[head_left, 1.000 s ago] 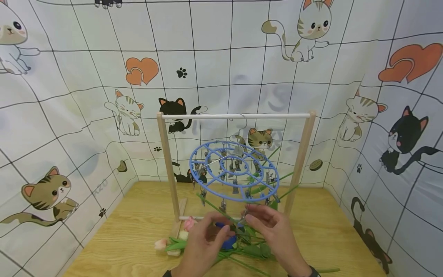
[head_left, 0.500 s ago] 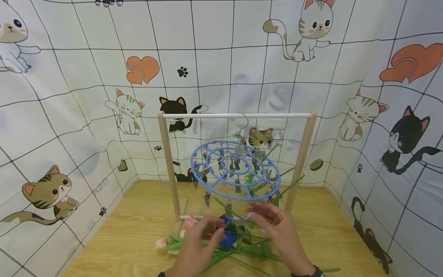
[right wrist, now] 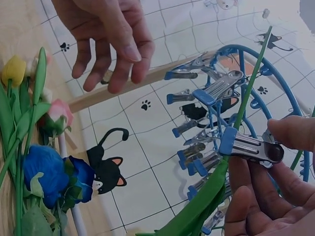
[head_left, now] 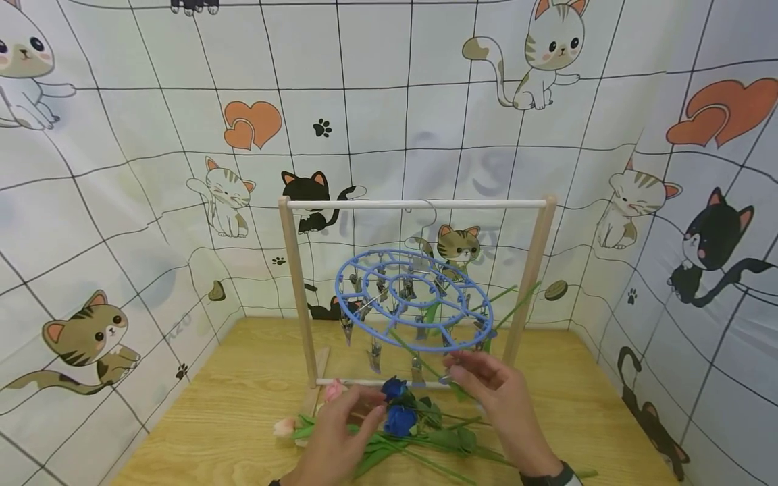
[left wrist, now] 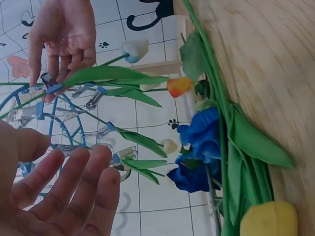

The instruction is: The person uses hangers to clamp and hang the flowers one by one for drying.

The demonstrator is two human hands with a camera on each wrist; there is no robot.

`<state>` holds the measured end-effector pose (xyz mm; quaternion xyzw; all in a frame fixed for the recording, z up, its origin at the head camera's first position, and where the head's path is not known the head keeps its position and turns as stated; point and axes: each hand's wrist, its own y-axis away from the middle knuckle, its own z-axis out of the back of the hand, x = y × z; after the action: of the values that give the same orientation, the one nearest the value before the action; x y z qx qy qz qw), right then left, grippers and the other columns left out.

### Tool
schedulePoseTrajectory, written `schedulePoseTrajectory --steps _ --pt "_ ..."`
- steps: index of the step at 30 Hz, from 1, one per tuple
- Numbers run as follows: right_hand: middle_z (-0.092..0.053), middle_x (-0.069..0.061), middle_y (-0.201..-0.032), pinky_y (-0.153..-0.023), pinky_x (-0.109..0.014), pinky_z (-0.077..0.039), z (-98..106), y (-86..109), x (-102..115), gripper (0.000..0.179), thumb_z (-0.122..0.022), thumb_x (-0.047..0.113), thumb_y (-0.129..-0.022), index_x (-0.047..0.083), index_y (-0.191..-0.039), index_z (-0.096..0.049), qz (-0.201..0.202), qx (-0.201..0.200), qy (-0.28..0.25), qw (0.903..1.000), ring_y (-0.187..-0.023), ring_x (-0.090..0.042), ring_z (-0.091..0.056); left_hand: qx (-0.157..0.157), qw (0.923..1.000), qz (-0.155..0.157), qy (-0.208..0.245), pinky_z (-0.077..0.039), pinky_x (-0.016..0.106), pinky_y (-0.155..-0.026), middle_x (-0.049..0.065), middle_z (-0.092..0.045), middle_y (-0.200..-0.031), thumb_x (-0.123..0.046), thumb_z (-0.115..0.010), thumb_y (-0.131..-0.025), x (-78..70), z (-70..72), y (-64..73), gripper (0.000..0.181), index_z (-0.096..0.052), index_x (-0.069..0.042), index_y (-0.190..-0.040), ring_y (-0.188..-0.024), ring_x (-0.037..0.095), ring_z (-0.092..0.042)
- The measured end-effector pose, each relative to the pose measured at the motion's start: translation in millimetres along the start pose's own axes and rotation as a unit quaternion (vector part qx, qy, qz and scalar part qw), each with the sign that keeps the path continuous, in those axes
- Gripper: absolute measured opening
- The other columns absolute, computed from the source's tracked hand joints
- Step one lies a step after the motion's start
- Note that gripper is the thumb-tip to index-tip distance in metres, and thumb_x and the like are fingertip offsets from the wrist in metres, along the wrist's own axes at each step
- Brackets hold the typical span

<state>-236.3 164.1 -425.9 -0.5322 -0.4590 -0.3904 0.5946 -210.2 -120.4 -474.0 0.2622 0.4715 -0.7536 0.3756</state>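
Observation:
A round blue clip hanger (head_left: 425, 349) hangs by its hook from a small rack, with metal clips dangling all around it. At its near right edge my right hand (head_left: 507, 408) pinches one blue-tipped metal clip (right wrist: 248, 146) between thumb and fingers. That clip's jaws hold a green flower stem (right wrist: 252, 88), whose long leaf (right wrist: 197, 201) hangs below. My left hand (head_left: 337, 432) hovers apart from the hanger, fingers loosely bent and holding nothing. In the left wrist view, a white tulip (left wrist: 135, 50) and other tulips hang head down from clips.
Blue roses (head_left: 400, 421), a pink flower (head_left: 333, 390), a yellow tulip (left wrist: 269, 220) and several green stems lie on the wooden table (head_left: 200, 405) below the hanger. Wooden posts (head_left: 531, 270) of the rack stand either side. Cat-print sheeting surrounds the table.
The hanger has turned, its near side swinging right. My right hand has moved slightly right with the clip. My left hand has drifted a little left, uncovering more of the blue roses.

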Motion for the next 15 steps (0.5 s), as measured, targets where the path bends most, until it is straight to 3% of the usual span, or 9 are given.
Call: schedulePoseTrajectory --steps 7,15 --pt "-0.066 -0.006 -0.127 -0.097 -0.038 -0.052 10.9 -3.5 -2.9 0.039 -0.07 0.033 -0.096 0.013 -0.129 -0.063 -0.008 0.005 0.023 0.9997 -0.117 -0.025 -0.061 0.012 0.9996 -0.01 -0.023 -0.058 0.034 -0.075 -0.009 -0.067 -0.107 -0.02 -0.062 -0.103 10.4 2.2 2.7 0.017 -0.061 -0.027 -0.119 -0.09 0.017 -0.068" --pt "-0.067 -0.011 -0.125 -0.099 -0.044 -0.05 20.9 -12.5 -7.8 0.037 -0.071 0.032 -0.096 0.013 -0.127 -0.065 0.0 -0.008 0.018 0.9998 -0.116 -0.031 -0.062 0.023 0.9973 -0.021 -0.067 -0.058 0.031 -0.075 -0.009 -0.066 -0.11 -0.02 -0.062 -0.103 24.3 4.6 4.3 0.016 -0.061 -0.026 -0.119 -0.091 0.011 -0.066"
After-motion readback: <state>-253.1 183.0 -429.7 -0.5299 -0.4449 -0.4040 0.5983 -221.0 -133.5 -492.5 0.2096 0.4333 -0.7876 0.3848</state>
